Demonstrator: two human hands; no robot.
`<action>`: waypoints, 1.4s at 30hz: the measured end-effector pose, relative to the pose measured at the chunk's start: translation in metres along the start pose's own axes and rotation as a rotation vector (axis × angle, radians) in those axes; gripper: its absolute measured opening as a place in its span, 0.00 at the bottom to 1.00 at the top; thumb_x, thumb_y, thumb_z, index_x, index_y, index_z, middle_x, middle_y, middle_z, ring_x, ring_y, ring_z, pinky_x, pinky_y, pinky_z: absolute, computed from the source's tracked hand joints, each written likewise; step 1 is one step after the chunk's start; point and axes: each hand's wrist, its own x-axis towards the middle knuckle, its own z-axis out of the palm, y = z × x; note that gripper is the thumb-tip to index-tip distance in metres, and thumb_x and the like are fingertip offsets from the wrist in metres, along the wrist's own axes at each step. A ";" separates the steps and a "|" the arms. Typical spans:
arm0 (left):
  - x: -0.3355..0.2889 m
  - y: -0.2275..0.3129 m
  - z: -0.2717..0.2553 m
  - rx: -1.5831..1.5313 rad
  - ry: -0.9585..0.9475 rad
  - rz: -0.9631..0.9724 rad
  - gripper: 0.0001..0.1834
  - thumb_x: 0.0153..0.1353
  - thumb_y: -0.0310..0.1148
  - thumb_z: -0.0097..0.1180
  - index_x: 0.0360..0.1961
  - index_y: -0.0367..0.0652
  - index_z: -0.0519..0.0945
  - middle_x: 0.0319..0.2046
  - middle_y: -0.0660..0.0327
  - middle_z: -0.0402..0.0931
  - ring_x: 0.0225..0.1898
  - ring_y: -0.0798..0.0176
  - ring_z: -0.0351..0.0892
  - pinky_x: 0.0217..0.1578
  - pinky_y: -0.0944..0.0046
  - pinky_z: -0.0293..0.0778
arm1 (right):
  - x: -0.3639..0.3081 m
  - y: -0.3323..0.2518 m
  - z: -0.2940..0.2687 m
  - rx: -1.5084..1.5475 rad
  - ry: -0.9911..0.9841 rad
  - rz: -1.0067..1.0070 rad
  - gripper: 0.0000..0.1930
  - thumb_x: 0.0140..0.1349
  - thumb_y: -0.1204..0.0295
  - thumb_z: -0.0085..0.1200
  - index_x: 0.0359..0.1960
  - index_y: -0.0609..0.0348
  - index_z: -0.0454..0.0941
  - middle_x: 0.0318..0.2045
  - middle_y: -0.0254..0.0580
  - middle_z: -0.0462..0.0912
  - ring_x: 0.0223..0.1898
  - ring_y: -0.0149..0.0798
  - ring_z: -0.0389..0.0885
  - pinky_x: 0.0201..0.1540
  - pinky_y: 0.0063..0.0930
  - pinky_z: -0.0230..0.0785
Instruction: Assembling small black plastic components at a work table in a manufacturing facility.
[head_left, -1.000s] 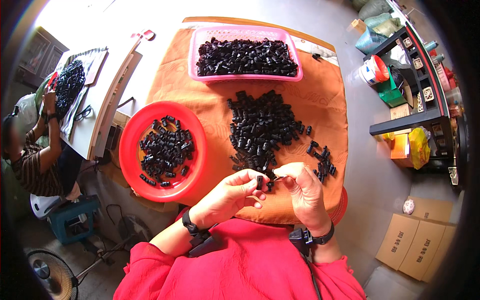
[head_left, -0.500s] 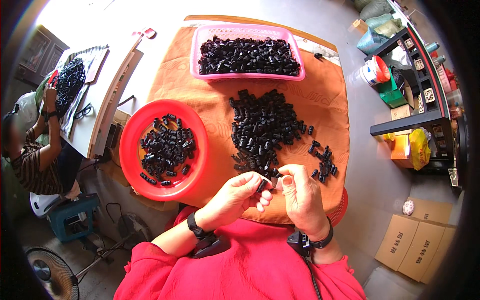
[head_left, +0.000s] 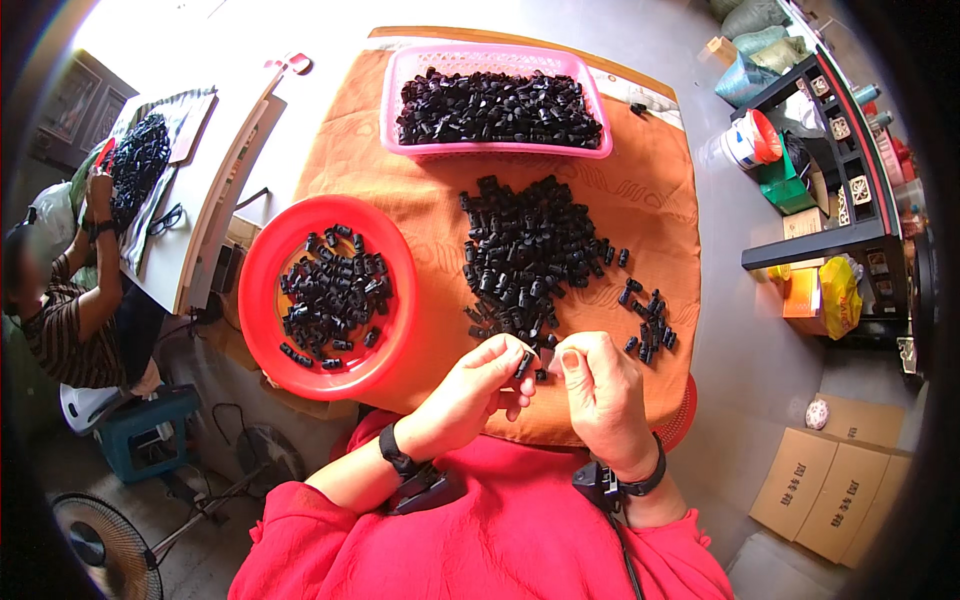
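Between the thumb and fingers of my left hand point(head_left: 478, 388) is a small black cylindrical plastic part point(head_left: 524, 365). Close beside it, on the right, my right hand point(head_left: 603, 400) is closed in a pinch; whatever its fingertips hold is too small to make out. Just beyond both hands spreads a heap of similar black parts point(head_left: 530, 250) on an orange tablecloth point(head_left: 430, 220). A smaller loose group of black parts point(head_left: 652, 325) lies right of the heap. To the left, a red round basin point(head_left: 262, 290) holds many more such parts.
A pink perforated basket point(head_left: 500, 150) full of small black pieces stands at the table's far side. At far left a person point(head_left: 70, 310) handles a dark pile on a white table point(head_left: 200, 230). A black shelf point(head_left: 820, 250) and cardboard boxes point(head_left: 830, 490) are at right; a fan point(head_left: 105, 550) stands lower left.
My left hand has shifted slightly left, and the black part in it now sits more upright. My right hand has drawn a little to the right, widening the gap between them.
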 end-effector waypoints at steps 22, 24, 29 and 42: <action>0.002 -0.013 -0.003 -0.062 -0.026 0.061 0.11 0.75 0.40 0.45 0.45 0.44 0.74 0.34 0.65 0.76 0.31 0.71 0.76 0.30 0.68 0.74 | -0.004 0.000 0.020 -0.209 -0.059 0.042 0.21 0.63 0.75 0.53 0.58 0.63 0.68 0.24 0.50 0.81 0.27 0.52 0.82 0.31 0.44 0.73; 0.000 -0.013 -0.003 -0.061 -0.027 0.064 0.11 0.75 0.40 0.45 0.45 0.44 0.74 0.34 0.65 0.75 0.32 0.71 0.76 0.31 0.68 0.74 | -0.004 -0.001 0.020 -0.216 -0.067 0.047 0.21 0.63 0.75 0.53 0.58 0.63 0.68 0.24 0.50 0.81 0.27 0.52 0.82 0.31 0.44 0.73; -0.001 -0.012 -0.003 -0.051 -0.060 0.063 0.12 0.75 0.41 0.44 0.46 0.43 0.73 0.33 0.65 0.74 0.34 0.71 0.75 0.35 0.68 0.75 | -0.004 -0.002 0.018 -0.184 -0.073 0.080 0.22 0.63 0.75 0.53 0.59 0.63 0.68 0.24 0.50 0.81 0.27 0.52 0.82 0.31 0.44 0.74; -0.001 -0.018 -0.001 0.003 -0.026 0.116 0.12 0.76 0.41 0.43 0.44 0.44 0.71 0.32 0.65 0.73 0.32 0.71 0.74 0.33 0.69 0.73 | -0.007 -0.002 0.024 -0.206 -0.047 0.081 0.22 0.63 0.75 0.53 0.59 0.63 0.67 0.24 0.48 0.81 0.27 0.50 0.83 0.30 0.43 0.74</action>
